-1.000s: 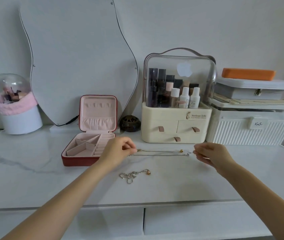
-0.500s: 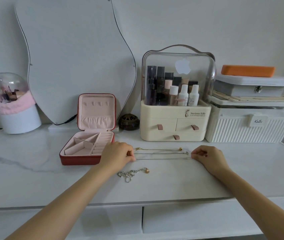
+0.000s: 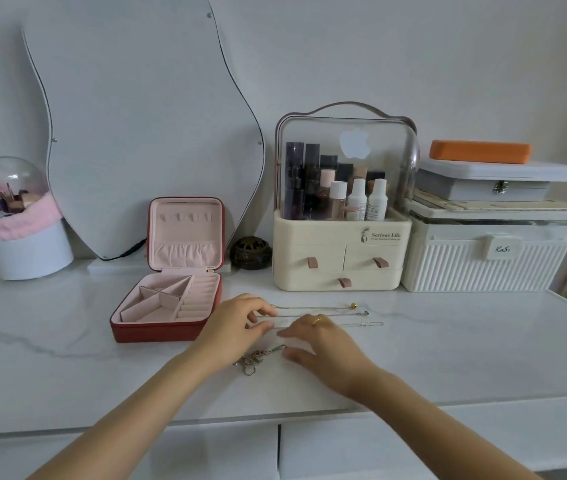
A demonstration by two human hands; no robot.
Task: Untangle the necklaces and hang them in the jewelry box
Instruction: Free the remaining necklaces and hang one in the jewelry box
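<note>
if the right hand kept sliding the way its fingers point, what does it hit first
The right hand points left across the table, fingers flat. First in line are the left hand's fingertips, very close. Farther that way sits the red jewelry box. Depth is hard to judge.
</note>
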